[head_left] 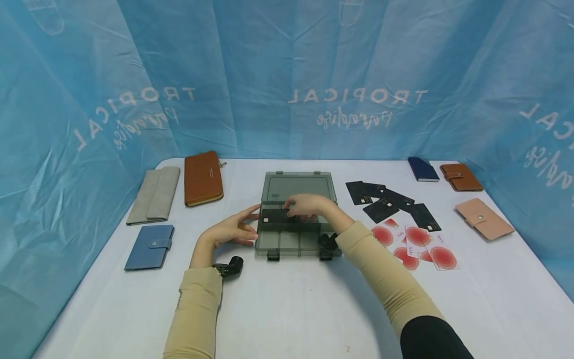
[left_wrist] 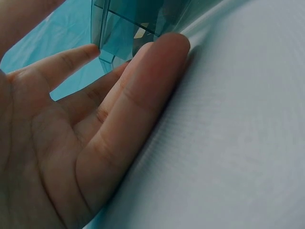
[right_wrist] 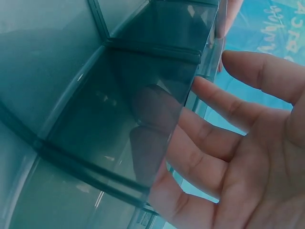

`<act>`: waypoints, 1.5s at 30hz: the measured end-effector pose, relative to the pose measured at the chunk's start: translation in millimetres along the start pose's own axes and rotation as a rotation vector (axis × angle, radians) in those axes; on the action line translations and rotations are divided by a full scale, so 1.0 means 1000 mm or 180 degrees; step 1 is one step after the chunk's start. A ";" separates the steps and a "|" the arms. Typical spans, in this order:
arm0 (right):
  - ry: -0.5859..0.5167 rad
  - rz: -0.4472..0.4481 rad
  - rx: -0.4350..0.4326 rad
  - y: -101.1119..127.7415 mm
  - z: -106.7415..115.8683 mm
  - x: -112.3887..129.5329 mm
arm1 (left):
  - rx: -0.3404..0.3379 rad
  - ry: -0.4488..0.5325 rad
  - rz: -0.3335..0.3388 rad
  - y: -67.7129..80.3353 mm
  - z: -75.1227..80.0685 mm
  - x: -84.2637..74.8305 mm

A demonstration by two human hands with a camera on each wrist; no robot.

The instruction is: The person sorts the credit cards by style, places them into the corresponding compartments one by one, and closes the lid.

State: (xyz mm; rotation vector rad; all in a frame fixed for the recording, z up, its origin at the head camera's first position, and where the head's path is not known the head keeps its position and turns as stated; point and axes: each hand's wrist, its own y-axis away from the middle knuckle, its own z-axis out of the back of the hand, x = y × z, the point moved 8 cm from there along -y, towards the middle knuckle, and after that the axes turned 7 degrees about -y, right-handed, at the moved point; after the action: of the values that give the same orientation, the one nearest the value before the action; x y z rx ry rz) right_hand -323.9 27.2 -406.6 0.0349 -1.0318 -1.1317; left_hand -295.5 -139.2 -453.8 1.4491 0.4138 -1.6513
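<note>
Blue curtain (head_left: 251, 65) backs the white bench (head_left: 278, 304). Mid-frame, inside the clear box (head_left: 289, 243), lies a black card (head_left: 274, 216), its long axis apparently left to right. Your right hand (head_left: 309, 204) is nearer, fingers over the card's right end; pinching or not, I cannot tell. Your left hand (head_left: 228, 229) spreads against the box's left wall.

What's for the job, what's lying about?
Likely for the job:
translucent green plastic box
black rectangular cards
white cards with red circles

Likely lying about:
grey folding wallet
brown zipped wallet
blue strapped wallet
navy booklet
brown strapped wallet
pink strapped wallet
</note>
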 end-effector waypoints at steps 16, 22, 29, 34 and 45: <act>0.0033 -0.0034 0.0131 0.007 0.002 -0.002 | -0.0007 -0.0015 -0.0012 0.000 0.000 -0.001; -0.0378 0.0427 -0.0331 0.022 0.026 -0.010 | 0.0017 0.0020 -0.0063 0.001 0.000 -0.001; -0.0678 0.0596 -0.0914 0.050 0.060 -0.050 | 0.0021 0.0030 -0.0079 0.002 0.000 -0.001; -0.0750 0.0397 -0.1223 0.064 0.078 -0.089 | 0.0009 0.0010 -0.0061 0.001 0.000 -0.001; -0.0437 -0.0171 -0.1709 0.089 0.101 -0.155 | 0.0017 0.0008 -0.0057 0.000 -0.001 -0.001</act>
State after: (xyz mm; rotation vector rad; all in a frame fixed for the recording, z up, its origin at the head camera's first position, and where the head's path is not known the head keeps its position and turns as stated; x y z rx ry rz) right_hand -334.8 232.6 -407.1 -0.4497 -0.8211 -1.4446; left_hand -294.7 -138.7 -453.2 1.4555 0.4250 -1.6662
